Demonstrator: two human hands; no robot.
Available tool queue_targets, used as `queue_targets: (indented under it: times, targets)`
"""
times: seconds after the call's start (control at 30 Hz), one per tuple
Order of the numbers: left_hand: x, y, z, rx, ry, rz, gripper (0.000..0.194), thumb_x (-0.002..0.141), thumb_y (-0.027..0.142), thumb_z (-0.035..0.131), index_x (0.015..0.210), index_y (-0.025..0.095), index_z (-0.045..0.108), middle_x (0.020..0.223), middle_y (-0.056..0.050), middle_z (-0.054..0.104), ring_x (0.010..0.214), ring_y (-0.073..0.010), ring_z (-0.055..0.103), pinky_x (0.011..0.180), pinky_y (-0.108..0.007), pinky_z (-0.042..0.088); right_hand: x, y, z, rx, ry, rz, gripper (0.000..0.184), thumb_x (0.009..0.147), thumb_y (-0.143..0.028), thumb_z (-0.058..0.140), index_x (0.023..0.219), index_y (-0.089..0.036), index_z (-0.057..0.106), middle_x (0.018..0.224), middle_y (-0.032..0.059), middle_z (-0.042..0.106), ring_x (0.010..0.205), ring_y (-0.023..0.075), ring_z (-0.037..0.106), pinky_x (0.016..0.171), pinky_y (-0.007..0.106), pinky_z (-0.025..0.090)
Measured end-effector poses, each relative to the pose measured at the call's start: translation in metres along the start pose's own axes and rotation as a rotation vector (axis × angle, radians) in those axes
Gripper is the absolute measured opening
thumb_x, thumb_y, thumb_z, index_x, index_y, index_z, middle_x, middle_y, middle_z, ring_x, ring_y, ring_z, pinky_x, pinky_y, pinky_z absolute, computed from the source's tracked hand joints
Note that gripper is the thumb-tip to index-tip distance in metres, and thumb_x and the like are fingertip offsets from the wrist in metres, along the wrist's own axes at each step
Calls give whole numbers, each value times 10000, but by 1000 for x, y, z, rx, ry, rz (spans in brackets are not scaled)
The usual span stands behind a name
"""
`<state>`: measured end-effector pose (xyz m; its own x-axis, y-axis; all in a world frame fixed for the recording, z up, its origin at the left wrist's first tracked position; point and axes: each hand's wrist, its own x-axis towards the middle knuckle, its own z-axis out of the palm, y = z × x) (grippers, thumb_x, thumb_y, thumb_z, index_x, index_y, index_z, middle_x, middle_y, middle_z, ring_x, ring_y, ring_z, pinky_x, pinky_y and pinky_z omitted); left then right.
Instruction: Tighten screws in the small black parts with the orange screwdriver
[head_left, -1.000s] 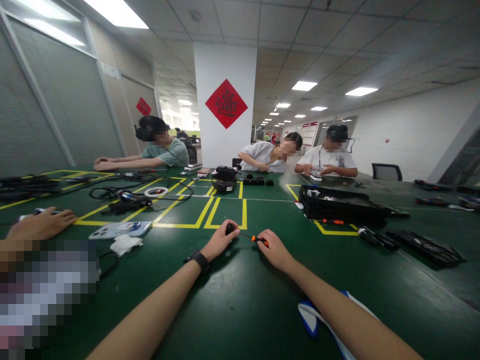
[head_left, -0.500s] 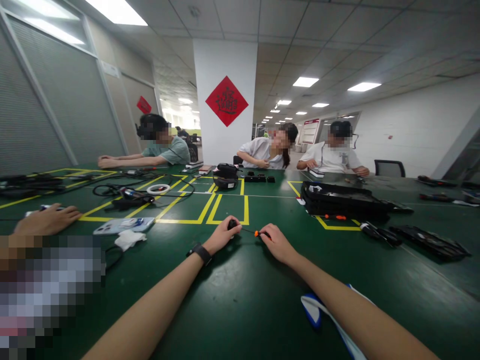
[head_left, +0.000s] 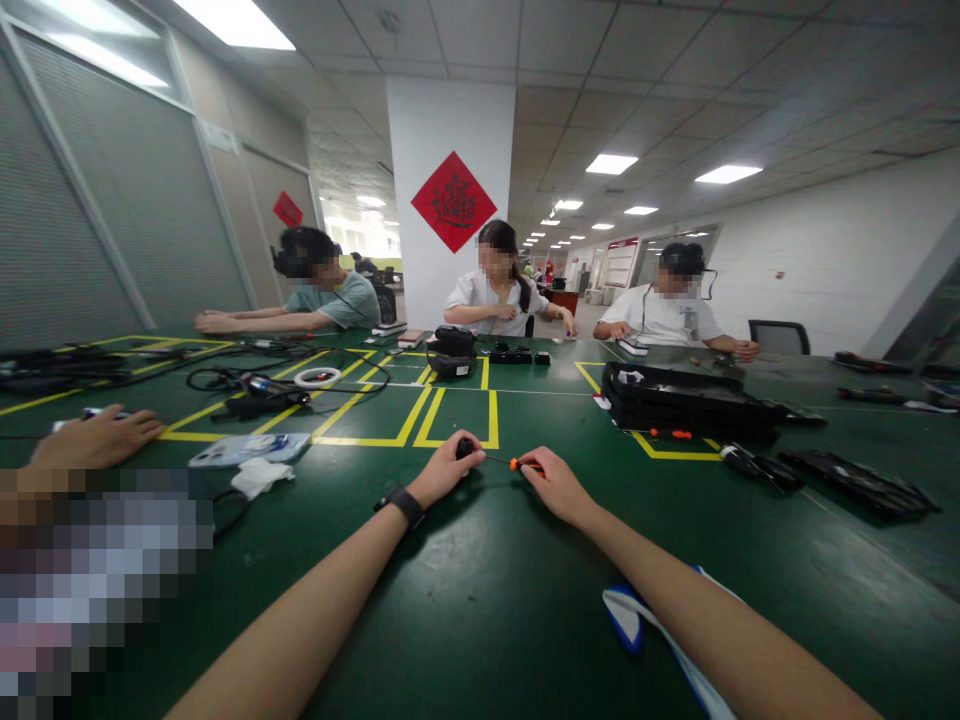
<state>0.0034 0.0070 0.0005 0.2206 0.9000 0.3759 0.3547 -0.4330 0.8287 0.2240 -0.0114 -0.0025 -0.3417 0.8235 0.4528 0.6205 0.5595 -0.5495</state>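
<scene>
My left hand [head_left: 444,468] rests on the green table [head_left: 480,600] with its fingers closed round a small black part [head_left: 465,447]. My right hand [head_left: 553,482] pinches a small screwdriver with an orange handle [head_left: 516,464]. Its thin shaft points left to the black part. Both hands lie just in front of a yellow-taped rectangle [head_left: 457,415]. A black watch [head_left: 405,505] is on my left wrist.
A black opened tool case [head_left: 690,405] lies at the right with an orange screwdriver [head_left: 671,434] before it. A phone [head_left: 247,450] and white tissue [head_left: 259,477] lie at the left, beside another person's hand [head_left: 97,438]. Cables [head_left: 255,385] and three seated people are farther back.
My hands have hardly moved and keep their hold. The person in the middle at the far side has sat up from leaning over the table. The view shifted slightly.
</scene>
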Motion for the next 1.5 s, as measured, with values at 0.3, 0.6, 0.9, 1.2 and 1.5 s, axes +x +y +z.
queue_targets:
  times: [0.3,0.6,0.9,1.2,1.5]
  targets:
    - [-1,1,0,-15,-13,-23,265,722,409,530,852,178,526,766,0,556,682,-130,511,638,-255,419,-2,-4,-1,45,-2,-69,177,755,-203,540,929,-177,562,910,35,550,855,147,507,796,299,398]
    - [-1,2,0,-20,-12,-19,259,716,406,539,841,179,531,759,3,545,663,-121,499,594,-236,411,0,0,-1,-20,-5,-39,175,829,-215,438,826,-165,606,863,52,549,861,157,493,815,313,383]
    - [-2,5,0,-44,-28,-20,250,726,399,535,841,177,523,749,10,535,636,-109,486,566,-223,405,-1,0,0,9,28,-50,158,758,-230,551,905,-173,565,886,36,556,847,156,498,783,301,394]
    - [-4,7,0,-12,-42,-11,270,751,428,500,866,184,509,732,9,543,649,-120,493,609,-240,400,-1,1,-1,13,15,-53,105,782,-195,495,843,-168,576,863,36,554,828,147,501,776,293,398]
    - [-4,5,2,-41,-78,3,228,791,400,447,868,188,475,666,32,523,608,-102,469,591,-225,382,-1,0,0,4,-20,-44,154,798,-218,485,915,-171,574,892,43,565,867,153,496,797,298,388]
